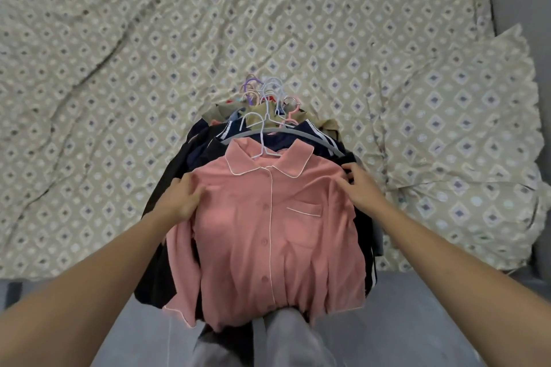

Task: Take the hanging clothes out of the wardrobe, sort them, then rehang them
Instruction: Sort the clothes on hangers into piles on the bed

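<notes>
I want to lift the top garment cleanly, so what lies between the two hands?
In the head view, only the pink shirt's chest spans from the left hand to the right hand: its button placket and collar, on top of the pile of dark clothes.

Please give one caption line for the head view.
Both hands rest on pink shirt atop hangered clothes pile on patterned bedspread.
</notes>
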`<state>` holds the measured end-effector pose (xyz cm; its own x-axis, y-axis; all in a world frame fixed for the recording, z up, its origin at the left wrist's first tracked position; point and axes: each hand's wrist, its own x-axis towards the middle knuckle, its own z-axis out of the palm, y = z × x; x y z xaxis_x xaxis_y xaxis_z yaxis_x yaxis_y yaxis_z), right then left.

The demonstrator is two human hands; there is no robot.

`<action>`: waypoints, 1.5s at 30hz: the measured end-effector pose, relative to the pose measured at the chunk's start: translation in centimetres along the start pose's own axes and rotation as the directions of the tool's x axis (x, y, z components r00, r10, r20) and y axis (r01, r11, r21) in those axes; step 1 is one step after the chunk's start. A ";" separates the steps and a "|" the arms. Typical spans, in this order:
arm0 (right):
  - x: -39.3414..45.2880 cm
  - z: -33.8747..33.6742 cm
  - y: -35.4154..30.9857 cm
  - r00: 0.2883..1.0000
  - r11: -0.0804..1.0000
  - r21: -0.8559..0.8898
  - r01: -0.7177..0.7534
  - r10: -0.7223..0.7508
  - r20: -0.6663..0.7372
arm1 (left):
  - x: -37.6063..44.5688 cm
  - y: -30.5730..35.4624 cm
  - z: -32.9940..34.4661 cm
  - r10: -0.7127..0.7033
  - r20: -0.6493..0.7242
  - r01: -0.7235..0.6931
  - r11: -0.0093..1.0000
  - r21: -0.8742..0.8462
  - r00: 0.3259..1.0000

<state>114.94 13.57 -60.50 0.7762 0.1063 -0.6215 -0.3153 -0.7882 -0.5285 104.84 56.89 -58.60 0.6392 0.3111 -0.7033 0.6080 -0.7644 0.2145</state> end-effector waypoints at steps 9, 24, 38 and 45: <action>2.2 0.7 -0.8 0.991 0.999 0.046 0.024 -0.018 -0.131 | 2.2 -0.2 0.4 0.085 -0.095 -0.080 0.995 0.056 0.992; 8.6 6.4 -17.0 0.979 0.976 -0.075 0.205 -0.205 0.010 | 2.6 1.4 0.1 0.158 -0.225 -0.193 0.971 -0.142 0.961; 11.0 2.6 -15.3 0.964 0.987 0.008 0.159 -0.154 -0.215 | 4.0 1.0 -0.7 0.097 -0.166 -0.150 0.928 -0.342 0.981; 4.9 1.2 -4.0 0.989 0.945 -0.308 0.112 -0.136 -0.058 | 4.5 1.8 -0.9 0.132 -0.171 -0.169 0.961 -0.220 0.976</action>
<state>119.34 18.00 -62.11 0.8421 0.1773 -0.5093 -0.0430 -0.9193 -0.3911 109.20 57.43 -60.79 0.7849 0.2995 -0.5423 0.5802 -0.6624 0.4739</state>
